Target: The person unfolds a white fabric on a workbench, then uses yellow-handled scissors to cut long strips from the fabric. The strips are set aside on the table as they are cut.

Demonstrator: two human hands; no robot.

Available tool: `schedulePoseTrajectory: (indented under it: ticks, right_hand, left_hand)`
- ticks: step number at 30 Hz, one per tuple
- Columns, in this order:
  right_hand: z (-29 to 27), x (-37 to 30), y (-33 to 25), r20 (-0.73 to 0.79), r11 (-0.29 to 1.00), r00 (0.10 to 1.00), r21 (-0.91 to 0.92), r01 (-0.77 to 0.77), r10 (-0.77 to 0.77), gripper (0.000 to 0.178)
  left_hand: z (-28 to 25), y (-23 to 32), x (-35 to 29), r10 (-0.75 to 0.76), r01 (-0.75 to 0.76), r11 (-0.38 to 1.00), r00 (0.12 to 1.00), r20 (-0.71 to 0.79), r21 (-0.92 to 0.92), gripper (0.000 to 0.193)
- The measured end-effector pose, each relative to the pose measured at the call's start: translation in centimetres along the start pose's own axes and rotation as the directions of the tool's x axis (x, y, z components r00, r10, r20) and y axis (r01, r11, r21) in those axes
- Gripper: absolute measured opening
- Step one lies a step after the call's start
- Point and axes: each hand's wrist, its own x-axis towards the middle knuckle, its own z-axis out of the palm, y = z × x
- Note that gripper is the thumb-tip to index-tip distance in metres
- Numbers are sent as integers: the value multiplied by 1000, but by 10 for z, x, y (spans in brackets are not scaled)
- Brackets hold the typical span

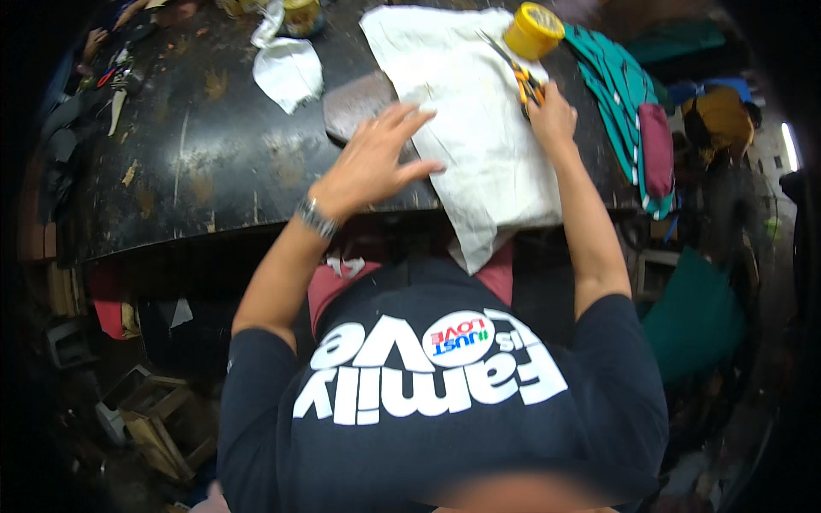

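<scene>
A large white sheet (479, 128), cloth or paper, lies on the black table and hangs over its front edge toward my lap. My left hand (376, 154) hovers at the sheet's left edge, fingers spread, with nothing in it. Just beyond that hand rests a flat dark slab (359, 98), partly tucked beside the sheet. On the sheet's right side my right hand (553, 118) is closed at the orange-and-black handles of a pair of scissors (524, 83). The blades point away, up and to the left. A yellow tub (534, 32) stands close to them at the sheet's far right corner.
The worn black table (205, 162) spans the front. White scrap (289, 75) lies back left, near another yellow container (301, 15). Green fabric (611, 94) and a maroon roll (656, 150) line the right edge. A wooden stool frame (162, 419) stands on the floor, lower left.
</scene>
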Motion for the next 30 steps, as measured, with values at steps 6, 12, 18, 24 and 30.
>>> schedulePoseTrajectory:
  ticks: [6,12,18,24,30]
  right_hand:
    - [33,17,-5,-420,748,905,578,327,-70,19]
    - [52,69,-20,-376,904,926,398,153,9,27]
    - [73,92,-23,-374,998,927,28,53,-39,33]
    - [69,105,-22,-252,999,967,10,30,-27,37]
    - [15,75,-2,-180,989,979,94,115,-97,42]
  left_hand:
    - [38,-37,67,-27,-52,917,981,190,397,75]
    - [11,-48,89,-27,13,879,999,24,477,66]
    - [11,14,21,-221,309,854,944,245,-419,25]
    - [85,44,-71,-364,491,868,729,579,-72,64]
    - [127,16,-81,-319,575,669,794,517,-470,53]
